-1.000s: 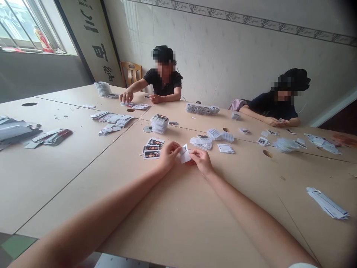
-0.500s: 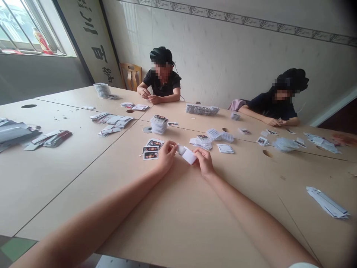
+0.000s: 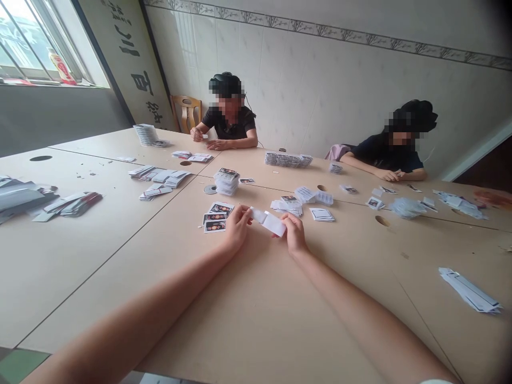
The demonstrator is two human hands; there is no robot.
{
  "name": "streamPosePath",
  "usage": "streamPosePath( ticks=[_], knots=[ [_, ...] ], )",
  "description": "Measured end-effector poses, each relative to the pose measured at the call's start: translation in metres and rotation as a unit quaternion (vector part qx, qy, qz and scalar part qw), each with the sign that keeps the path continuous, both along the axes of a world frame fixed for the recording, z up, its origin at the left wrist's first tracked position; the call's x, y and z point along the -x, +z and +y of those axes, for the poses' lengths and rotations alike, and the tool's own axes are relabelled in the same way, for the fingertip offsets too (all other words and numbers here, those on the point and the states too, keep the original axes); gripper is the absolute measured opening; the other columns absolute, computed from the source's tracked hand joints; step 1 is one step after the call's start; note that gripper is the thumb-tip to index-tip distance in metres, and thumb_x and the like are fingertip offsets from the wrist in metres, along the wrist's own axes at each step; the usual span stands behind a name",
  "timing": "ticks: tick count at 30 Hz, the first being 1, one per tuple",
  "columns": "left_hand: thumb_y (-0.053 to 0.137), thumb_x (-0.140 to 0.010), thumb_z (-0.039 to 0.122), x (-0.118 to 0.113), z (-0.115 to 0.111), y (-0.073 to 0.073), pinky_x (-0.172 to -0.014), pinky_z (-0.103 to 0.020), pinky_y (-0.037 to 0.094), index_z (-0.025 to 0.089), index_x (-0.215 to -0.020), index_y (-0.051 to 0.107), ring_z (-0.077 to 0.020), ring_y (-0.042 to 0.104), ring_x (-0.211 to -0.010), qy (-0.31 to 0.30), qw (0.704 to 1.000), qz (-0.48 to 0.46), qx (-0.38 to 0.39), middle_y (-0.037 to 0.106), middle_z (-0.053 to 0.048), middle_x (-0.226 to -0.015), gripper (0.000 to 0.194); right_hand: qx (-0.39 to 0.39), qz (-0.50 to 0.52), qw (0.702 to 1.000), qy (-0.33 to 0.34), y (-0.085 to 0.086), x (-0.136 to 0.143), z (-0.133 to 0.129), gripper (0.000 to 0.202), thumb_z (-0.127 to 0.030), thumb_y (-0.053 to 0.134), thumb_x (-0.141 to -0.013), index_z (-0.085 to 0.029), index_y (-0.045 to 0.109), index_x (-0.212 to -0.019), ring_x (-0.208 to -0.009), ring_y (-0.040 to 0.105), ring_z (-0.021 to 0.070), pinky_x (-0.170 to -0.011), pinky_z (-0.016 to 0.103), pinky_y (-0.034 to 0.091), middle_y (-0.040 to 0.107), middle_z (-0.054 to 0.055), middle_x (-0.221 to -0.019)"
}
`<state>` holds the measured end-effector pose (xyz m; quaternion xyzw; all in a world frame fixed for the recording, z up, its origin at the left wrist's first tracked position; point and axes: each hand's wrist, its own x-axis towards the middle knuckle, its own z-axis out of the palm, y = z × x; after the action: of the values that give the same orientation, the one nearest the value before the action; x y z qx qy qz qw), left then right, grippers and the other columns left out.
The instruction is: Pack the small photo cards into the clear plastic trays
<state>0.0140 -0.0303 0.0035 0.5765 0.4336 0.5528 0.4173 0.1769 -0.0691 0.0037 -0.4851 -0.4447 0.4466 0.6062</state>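
Between my hands are two small white pieces, blank on the side I see, meeting or overlapping at a corner. My left hand (image 3: 239,228) is closed, pinching the smaller white paper piece (image 3: 258,215) at its left end. The larger white card (image 3: 274,224) is gripped at its right edge by my right hand (image 3: 295,233), fingers closed. Whether the two pieces are joined cannot be made out. Just left of my left hand lie several dark printed cards with white borders (image 3: 215,226).
Beyond my hands stand a stack of clear plastic cases (image 3: 227,184), loose white cards (image 3: 286,207) and black-framed cards (image 3: 322,214). Paper piles (image 3: 74,207) lie left, long strips (image 3: 469,290) right. Two co-workers (image 3: 230,125) sit across the table (image 3: 256,314).
The two white pieces are drawn further apart, with the larger card turned flatter. The left co-worker's hands have separated, one raised near a small white item.
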Motion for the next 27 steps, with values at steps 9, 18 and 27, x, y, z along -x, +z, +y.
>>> streamPosePath(
  ticks=[9,18,27],
  knots=[
    [0.051,-0.084,0.033,0.0,-0.001,0.002,-0.062,-0.023,0.042,0.018,-0.073,0.052,-0.0113,0.055,-0.062,-0.005,1.0,-0.008,0.011,0.053,0.002,-0.067,0.019,-0.002,0.003,1.0,0.022,0.0,0.001,0.0,0.015,-0.027,0.05,-0.071,-0.022,0.044,-0.058,-0.045,0.053,0.016,-0.043,0.027,0.039,0.051,-0.004,-0.05],
    [0.051,-0.086,0.036,-0.002,0.0,-0.004,-0.066,-0.025,0.046,0.019,-0.077,0.052,-0.0136,0.06,-0.069,-0.061,0.996,0.036,-0.051,0.058,0.0,-0.076,0.019,-0.012,-0.013,0.999,0.042,-0.004,0.005,0.001,0.035,-0.045,0.056,-0.08,-0.02,0.052,-0.056,-0.051,0.043,0.0146,-0.045,0.028,0.04,0.046,-0.001,-0.052],
    [0.041,-0.088,0.025,-0.003,-0.013,0.002,-0.067,-0.026,0.044,0.021,-0.079,0.051,-0.0159,0.06,-0.072,-0.061,0.98,0.154,-0.11,0.065,-0.002,-0.076,0.014,-0.022,-0.062,0.997,0.031,0.001,0.004,0.002,0.028,-0.041,0.06,-0.076,-0.019,0.057,-0.059,-0.056,0.042,0.0131,-0.054,0.025,0.031,0.048,-0.003,-0.056]
  ],
)
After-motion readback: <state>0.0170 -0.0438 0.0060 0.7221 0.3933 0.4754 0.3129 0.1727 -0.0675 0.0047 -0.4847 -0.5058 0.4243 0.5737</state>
